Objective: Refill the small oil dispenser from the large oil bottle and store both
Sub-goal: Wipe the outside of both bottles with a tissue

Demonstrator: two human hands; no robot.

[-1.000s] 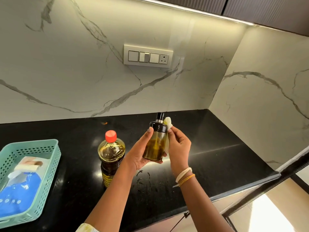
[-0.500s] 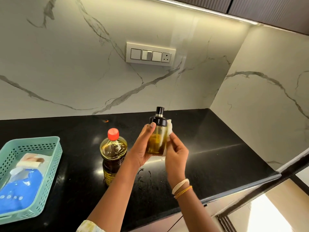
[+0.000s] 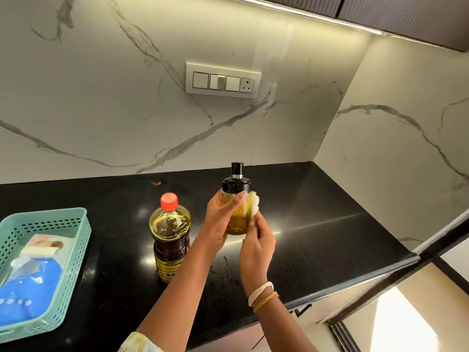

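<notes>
Left hand [image 3: 220,222]: wrapped round the small oil dispenser [image 3: 236,207]; holds it upright above the counter [image 3: 317,224]
Right hand [image 3: 257,246]: pinches a white tissue [image 3: 252,205] against the dispenser's glass at 3 o'clock
Large oil bottle [image 3: 170,237]: red-capped; stands on the counter at 9 o'clock of the hands, just beside the left forearm
Green basket [image 3: 50,250]: farther out at 9 o'clock; holds a blue packet

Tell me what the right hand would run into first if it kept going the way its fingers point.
The right hand points up and away, already pressing a white cloth against the small oil dispenser held by the left hand. So it meets cloth and dispenser at once; beyond lies the marble wall, probably far behind.
</notes>
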